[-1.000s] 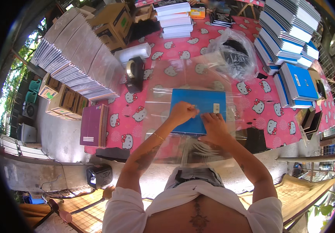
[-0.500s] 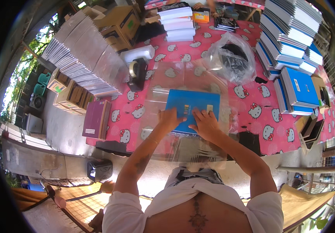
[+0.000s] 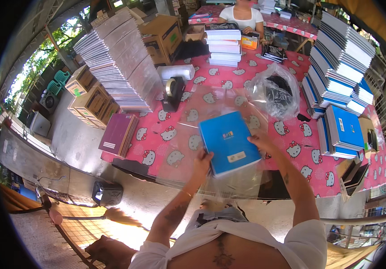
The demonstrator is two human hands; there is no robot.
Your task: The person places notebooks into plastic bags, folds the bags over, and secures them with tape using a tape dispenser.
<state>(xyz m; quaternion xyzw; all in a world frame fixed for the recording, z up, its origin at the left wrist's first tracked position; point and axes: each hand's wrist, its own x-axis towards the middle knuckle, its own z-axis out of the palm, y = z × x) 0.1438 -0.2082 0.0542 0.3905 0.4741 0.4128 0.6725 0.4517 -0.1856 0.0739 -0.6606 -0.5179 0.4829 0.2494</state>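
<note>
A blue notebook (image 3: 229, 142) is held between my two hands over the near middle of the table, turned at a slant with its cover facing up. My left hand (image 3: 202, 163) grips its lower left edge, thumb on the cover. On the opposite edge, my right hand (image 3: 261, 144) closes round the right side. Beneath the notebook, clear plastic sheets (image 3: 179, 154) lie on the pink patterned tablecloth (image 3: 291, 139) and hang over the near edge.
Left stand purple notebooks (image 3: 117, 132), a tall notebook stack (image 3: 121, 62) and a tape dispenser (image 3: 173, 95). A plastic bag (image 3: 273, 96) lies behind; blue notebooks (image 3: 343, 127) are piled right. Across the table a person (image 3: 241, 18) handles an orange item (image 3: 250, 41).
My hands have gone from lying on the flat notebook's cover to gripping its two sides. The notebook has turned and looks lifted. The view has shifted, bringing more of the person opposite into sight.
</note>
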